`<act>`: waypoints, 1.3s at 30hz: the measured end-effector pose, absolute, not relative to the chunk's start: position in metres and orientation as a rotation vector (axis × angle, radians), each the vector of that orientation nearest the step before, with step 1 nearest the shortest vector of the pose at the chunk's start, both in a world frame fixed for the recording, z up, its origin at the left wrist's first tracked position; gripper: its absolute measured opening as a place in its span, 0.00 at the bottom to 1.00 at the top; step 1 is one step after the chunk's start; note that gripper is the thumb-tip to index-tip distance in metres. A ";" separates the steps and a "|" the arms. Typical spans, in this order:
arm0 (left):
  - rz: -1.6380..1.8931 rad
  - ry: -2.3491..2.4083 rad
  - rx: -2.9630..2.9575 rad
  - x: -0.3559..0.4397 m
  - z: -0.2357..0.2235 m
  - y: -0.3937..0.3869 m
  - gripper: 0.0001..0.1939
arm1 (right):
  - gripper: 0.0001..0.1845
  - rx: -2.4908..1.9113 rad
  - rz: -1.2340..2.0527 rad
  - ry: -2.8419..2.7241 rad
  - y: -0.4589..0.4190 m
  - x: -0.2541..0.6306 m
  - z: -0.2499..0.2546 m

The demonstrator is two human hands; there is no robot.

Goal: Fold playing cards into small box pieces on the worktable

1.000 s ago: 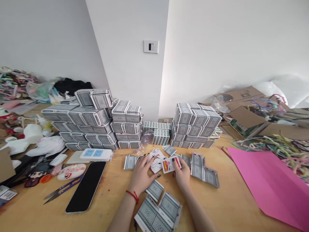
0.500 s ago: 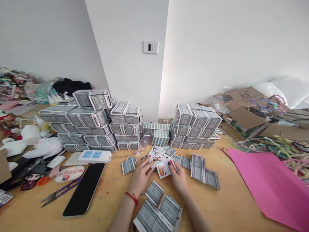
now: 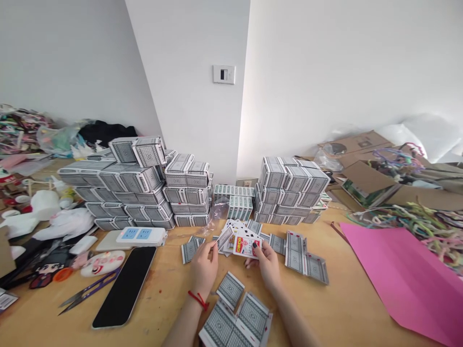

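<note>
Between the thumb and fingers of my left hand [image 3: 204, 266] a playing card [image 3: 224, 238] stands tilted up, its patterned back partly toward me. My right hand [image 3: 266, 262] pinches another playing card [image 3: 246, 246] with a red and yellow print, face up, at its right edge. Just behind both hands lies a loose pile of face-up cards [image 3: 237, 225]. Several grey-backed cards lie around it, among them a joined group [image 3: 302, 255] on the right and a small overlapping pair [image 3: 191, 248] on the left. Nearer to me, between my forearms, is a folded structure of grey-backed cards [image 3: 237, 320].
Stacked card blocks stand at the back left [image 3: 123, 176] and back right [image 3: 289, 185]. A phone [image 3: 125, 286], scissors [image 3: 88, 291] and a power strip [image 3: 141, 235] lie on the left. Pink paper [image 3: 405, 279] and a heap of coloured cords [image 3: 412, 231] are on the right.
My left hand has drawn back from the pile with a card lifted in its fingers. The red and yellow card in my right hand has turned slightly and is more fully visible.
</note>
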State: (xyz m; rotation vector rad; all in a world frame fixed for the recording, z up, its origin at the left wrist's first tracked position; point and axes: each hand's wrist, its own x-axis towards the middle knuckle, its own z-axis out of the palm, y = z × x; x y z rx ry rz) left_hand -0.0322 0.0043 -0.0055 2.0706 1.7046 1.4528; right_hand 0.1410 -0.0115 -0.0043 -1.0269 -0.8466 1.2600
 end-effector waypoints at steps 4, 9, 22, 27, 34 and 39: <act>1.606 1.615 2.104 -0.031 0.003 0.002 0.04 | 0.13 -0.890 1.392 -0.767 -0.012 0.134 -0.004; 1.517 1.374 2.358 -0.025 0.011 -0.002 0.07 | 0.14 -0.752 1.569 -0.680 -0.015 0.125 0.002; 1.145 1.028 2.168 -0.016 0.013 -0.004 0.09 | 0.18 -0.910 1.486 -0.813 -0.013 0.120 0.003; 1.364 1.162 1.612 -0.019 0.004 0.003 0.11 | 0.19 -1.003 1.432 -0.928 -0.012 0.119 0.001; 1.248 1.239 1.210 -0.024 -0.001 0.010 0.21 | 0.18 -0.992 1.395 -1.041 -0.012 0.121 -0.002; 1.193 1.315 1.284 -0.024 -0.001 0.009 0.15 | 0.18 -0.961 1.405 -1.043 -0.011 0.122 -0.004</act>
